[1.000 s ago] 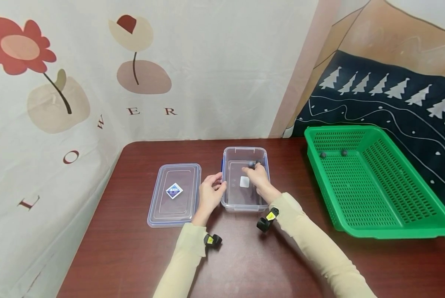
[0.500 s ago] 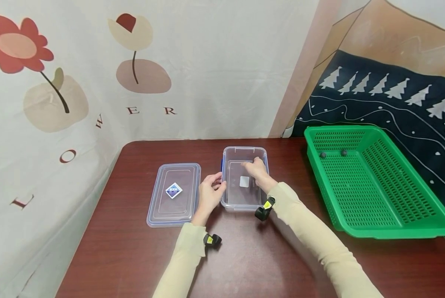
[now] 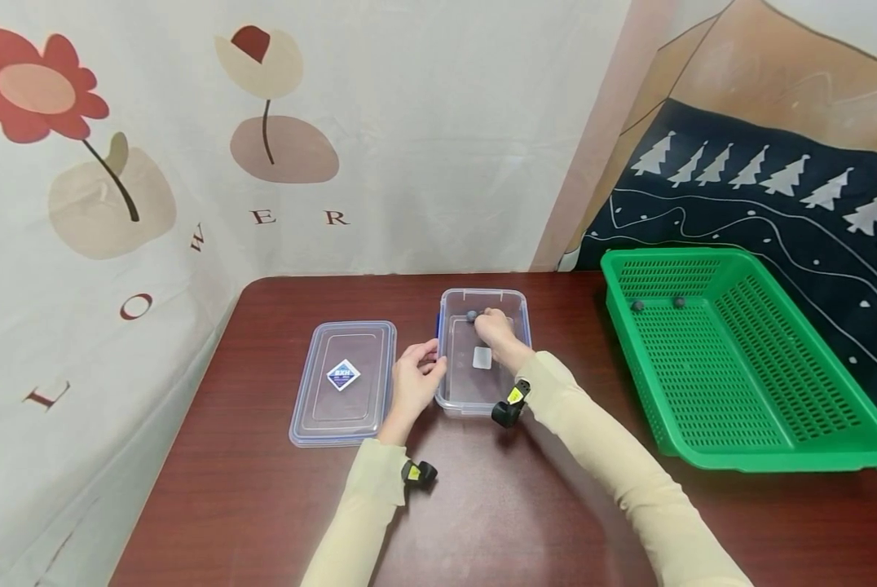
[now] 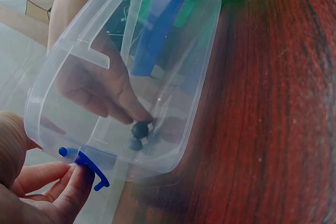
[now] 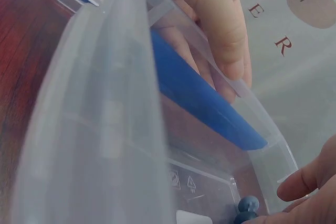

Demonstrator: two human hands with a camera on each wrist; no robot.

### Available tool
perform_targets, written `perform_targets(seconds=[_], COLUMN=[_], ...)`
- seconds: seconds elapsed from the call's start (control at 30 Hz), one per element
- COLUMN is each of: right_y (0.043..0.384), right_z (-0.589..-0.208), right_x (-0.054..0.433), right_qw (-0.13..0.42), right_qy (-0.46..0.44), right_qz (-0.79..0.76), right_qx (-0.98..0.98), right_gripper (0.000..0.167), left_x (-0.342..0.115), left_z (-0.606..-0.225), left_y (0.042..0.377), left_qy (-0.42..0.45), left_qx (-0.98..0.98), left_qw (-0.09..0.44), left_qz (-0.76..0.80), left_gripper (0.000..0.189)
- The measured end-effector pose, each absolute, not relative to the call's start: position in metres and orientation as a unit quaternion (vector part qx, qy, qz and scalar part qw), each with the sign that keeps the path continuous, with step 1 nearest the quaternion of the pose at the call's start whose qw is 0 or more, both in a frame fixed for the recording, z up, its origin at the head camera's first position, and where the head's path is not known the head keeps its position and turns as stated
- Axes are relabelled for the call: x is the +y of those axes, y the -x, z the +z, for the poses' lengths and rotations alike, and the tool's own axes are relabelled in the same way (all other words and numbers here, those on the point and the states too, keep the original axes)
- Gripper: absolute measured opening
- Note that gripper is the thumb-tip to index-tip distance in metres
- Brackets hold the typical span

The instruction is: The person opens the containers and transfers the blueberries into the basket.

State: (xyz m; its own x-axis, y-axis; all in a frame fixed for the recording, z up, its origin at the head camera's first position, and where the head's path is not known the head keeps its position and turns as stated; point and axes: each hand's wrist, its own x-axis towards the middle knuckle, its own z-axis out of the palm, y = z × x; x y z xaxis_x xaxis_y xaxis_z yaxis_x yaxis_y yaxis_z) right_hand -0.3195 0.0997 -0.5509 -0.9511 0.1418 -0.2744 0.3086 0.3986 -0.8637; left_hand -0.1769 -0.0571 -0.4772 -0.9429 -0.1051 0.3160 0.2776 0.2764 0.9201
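A clear plastic food container (image 3: 482,408) stands without its lid on the table. My left hand (image 3: 415,379) holds its left side, thumb at the rim and fingers beside the blue latch (image 4: 86,163). Inside the container is my right hand (image 3: 499,333), fingers pointing down near the far end. Its fingertips meet at a dark blueberry (image 4: 139,129), which they appear to pinch. A second blueberry (image 4: 135,144) lies right against that one; the head view shows one blueberry (image 3: 471,315) just left of the hand.
The container's lid (image 3: 343,416), with a diamond sticker, lies flat to the left. On the right stands a large green basket (image 3: 746,408) with two dark berries (image 3: 679,302) near its far end. A printed cloth (image 3: 424,163) hangs behind the brown table (image 3: 438,538).
Inside the container my right hand has shifted slightly left, its fingers now pointing more downward. A blueberry hidden half a second ago shows again left of it. The left hand stays put.
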Motion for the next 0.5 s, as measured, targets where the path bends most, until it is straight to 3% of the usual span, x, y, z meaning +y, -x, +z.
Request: perform_targets(seconds=[0.1, 0.17, 0.4, 0.5], right_y=[0.356, 0.364, 0.351, 0.361], right_z=[-0.608, -0.618, -0.587, -0.600], right_x=[0.103, 0.102, 0.090, 0.089], right_qw=[0.076, 0.092, 0.126, 0.121], right_qy=[-0.128, -0.122, -0.121, -0.121], right_qz=[-0.561, -0.586, -0.612, -0.614], right_qx=[0.814, 0.796, 0.771, 0.770], right_gripper=[0.052, 0.051, 0.054, 0.060], left_x=[-0.057, -0.057, -0.056, -0.057], left_z=[-0.477, -0.478, -0.476, -0.476], left_y=[0.176, 0.176, 0.177, 0.176], left_qy=[0.057, 0.058, 0.061, 0.061], left_qx=[-0.781, -0.780, -0.780, -0.781], left_qw=[0.159, 0.159, 0.163, 0.164], left_qz=[-0.601, -0.603, -0.601, -0.600], left_gripper=[0.030, 0.030, 0.030, 0.029])
